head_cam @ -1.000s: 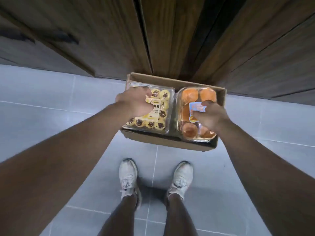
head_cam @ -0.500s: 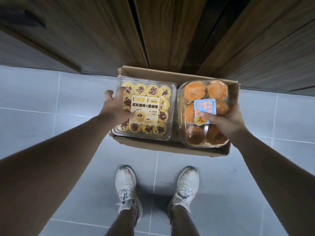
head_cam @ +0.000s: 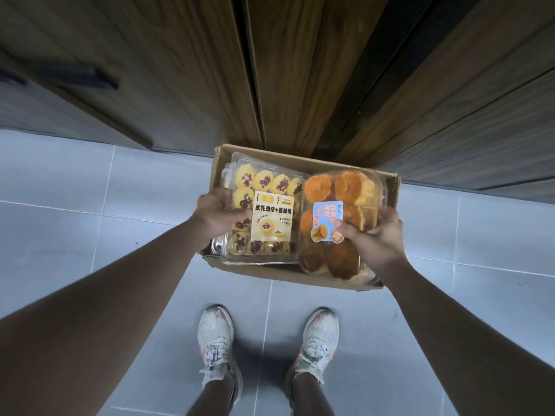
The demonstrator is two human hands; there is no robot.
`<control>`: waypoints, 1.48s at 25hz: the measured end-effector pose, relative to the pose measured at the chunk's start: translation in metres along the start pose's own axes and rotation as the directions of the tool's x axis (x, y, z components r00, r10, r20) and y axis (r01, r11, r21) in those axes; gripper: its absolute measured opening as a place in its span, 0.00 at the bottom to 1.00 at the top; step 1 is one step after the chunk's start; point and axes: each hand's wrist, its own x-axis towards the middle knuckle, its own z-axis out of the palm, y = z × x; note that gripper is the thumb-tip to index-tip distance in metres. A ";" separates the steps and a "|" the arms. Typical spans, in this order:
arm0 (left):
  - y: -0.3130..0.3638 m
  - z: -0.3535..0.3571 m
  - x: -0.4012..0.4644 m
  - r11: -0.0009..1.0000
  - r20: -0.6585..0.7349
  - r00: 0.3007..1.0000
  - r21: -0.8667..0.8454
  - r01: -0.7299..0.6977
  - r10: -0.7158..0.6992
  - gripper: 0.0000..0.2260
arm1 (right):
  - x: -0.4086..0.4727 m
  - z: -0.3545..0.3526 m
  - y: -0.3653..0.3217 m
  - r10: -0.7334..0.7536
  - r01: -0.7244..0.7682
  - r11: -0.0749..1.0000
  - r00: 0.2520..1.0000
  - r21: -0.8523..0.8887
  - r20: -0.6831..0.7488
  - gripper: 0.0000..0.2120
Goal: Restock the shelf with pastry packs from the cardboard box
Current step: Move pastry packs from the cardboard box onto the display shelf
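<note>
Reading 武吒曲奇+蔓越莓, a yellow label fronts the clear cranberry cookie pack; the bun pack beside it bears a blue label, its print too small to read. Gripping the cookie pack's left edge, the left hand curls its fingers; the right hand pinches the bun pack, thumb on the label; both packs sit over the cardboard box on grey floor tiles against dark wooden panels, white sneakers just behind.
</note>
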 end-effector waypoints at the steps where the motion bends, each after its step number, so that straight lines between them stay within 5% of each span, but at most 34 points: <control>1: 0.003 0.000 -0.009 0.999 0.014 1.000 -0.047 -0.007 0.007 0.31 | -0.010 0.001 -0.007 -0.017 0.017 0.999 1.000 -0.036 -0.013 0.52; 5: 0.021 -0.015 -0.059 0.989 0.018 0.999 -0.147 -0.034 0.038 0.17 | -0.055 -0.008 -0.048 -0.102 0.101 0.988 0.995 -0.113 0.000 0.55; 10: 0.056 -0.096 -0.153 0.945 -0.039 0.999 -0.324 -0.039 0.028 0.20 | -0.122 -0.026 -0.141 -0.283 0.289 0.951 0.957 -0.109 0.070 0.46; 17: 0.092 -0.218 -0.353 0.807 -0.292 0.953 -0.542 -0.235 0.082 0.21 | -0.255 -0.059 -0.319 -0.565 0.585 0.811 0.784 -0.004 0.257 0.37; 22: 0.087 -0.280 -0.535 0.666 -0.539 0.841 -0.608 -0.433 0.055 0.21 | -0.394 -0.088 -0.430 -0.746 0.793 0.607 0.543 0.057 0.386 0.34; 28: 0.023 -0.309 -0.731 0.559 -0.798 0.590 -0.547 -0.623 -0.123 0.16 | -0.578 -0.075 -0.501 -0.802 0.918 0.345 0.179 0.196 0.570 0.35; 32: -0.055 -0.309 -0.847 0.497 -0.858 0.419 -0.513 -0.700 -0.296 0.15 | -0.726 -0.042 -0.502 -0.757 0.929 0.155 -0.107 0.336 0.645 0.31; 37: -0.173 -0.301 -0.972 0.466 -0.843 0.181 -0.444 -0.766 -0.507 0.15 | -0.908 0.023 -0.449 -0.650 0.861 0.075 -0.340 0.503 0.679 0.33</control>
